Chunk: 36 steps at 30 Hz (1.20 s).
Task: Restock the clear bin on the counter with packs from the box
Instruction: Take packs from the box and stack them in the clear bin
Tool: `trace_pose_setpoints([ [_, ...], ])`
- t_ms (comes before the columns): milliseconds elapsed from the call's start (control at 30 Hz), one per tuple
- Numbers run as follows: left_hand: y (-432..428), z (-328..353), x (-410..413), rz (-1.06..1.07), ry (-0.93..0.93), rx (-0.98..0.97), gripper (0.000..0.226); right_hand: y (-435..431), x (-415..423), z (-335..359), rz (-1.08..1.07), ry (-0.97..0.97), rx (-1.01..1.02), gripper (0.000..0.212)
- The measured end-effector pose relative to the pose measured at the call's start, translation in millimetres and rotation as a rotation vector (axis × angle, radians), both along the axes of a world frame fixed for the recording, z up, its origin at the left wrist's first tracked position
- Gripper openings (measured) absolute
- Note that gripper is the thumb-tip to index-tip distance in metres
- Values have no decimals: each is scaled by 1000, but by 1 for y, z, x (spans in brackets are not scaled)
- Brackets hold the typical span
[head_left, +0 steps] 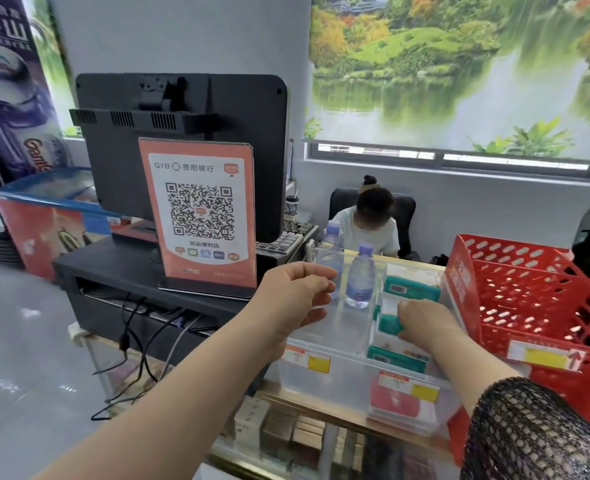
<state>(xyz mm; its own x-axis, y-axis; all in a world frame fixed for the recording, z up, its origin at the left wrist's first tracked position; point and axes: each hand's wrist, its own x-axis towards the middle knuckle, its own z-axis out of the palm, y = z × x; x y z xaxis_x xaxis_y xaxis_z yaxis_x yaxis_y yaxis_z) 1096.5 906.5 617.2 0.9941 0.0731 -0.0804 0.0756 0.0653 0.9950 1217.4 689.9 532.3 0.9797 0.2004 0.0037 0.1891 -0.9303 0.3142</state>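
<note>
A clear plastic bin point(338, 375) with a divider stands on the glass counter. Its right compartment holds several green-and-white packs point(413, 289). My right hand point(425, 322) reaches into that compartment and grips one green pack point(388, 323). Another pack point(395, 358) lies nearer the front. My left hand point(295, 294) holds the bin's left wall, thumb and fingers curled over its edge. Two water bottles point(359, 282) stand in the left compartment. No box is in view.
A red perforated basket point(528, 299) stands right of the bin. A QR-code sign point(201, 216) and a black monitor point(182, 140) sit to the left. A person sits behind the counter. Cartons lie under the glass counter top point(286, 431).
</note>
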Motion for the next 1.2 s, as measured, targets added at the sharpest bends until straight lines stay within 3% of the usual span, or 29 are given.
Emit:
trace_pose_setpoints([
  [167, 7, 1, -6, -3, 5, 2, 18, 4, -10, 16, -1, -24, 24, 24],
  [333, 18, -2, -20, -12, 21, -5, 19, 34, -38, 47, 27, -281, 147, 27],
  [533, 36, -9, -38, 14, 39, -17, 18, 94, -86, 67, -11, -253, 678, 40],
  [700, 54, -19, -57, 26, 62, -29, 20, 133, -131, 65, -46, -226, 940, 33],
  [933, 68, -63, -90, 43, 138, -25, 19, 168, -189, 32, -52, -142, 1167, 21],
  [1000, 72, -80, -102, 58, 157, -2, 21, 174, -201, 16, -50, -124, 1181, 15],
  [1200, 78, -163, -132, 104, 295, -3, 21, 181, -238, -67, -36, -71, 1174, 22],
])
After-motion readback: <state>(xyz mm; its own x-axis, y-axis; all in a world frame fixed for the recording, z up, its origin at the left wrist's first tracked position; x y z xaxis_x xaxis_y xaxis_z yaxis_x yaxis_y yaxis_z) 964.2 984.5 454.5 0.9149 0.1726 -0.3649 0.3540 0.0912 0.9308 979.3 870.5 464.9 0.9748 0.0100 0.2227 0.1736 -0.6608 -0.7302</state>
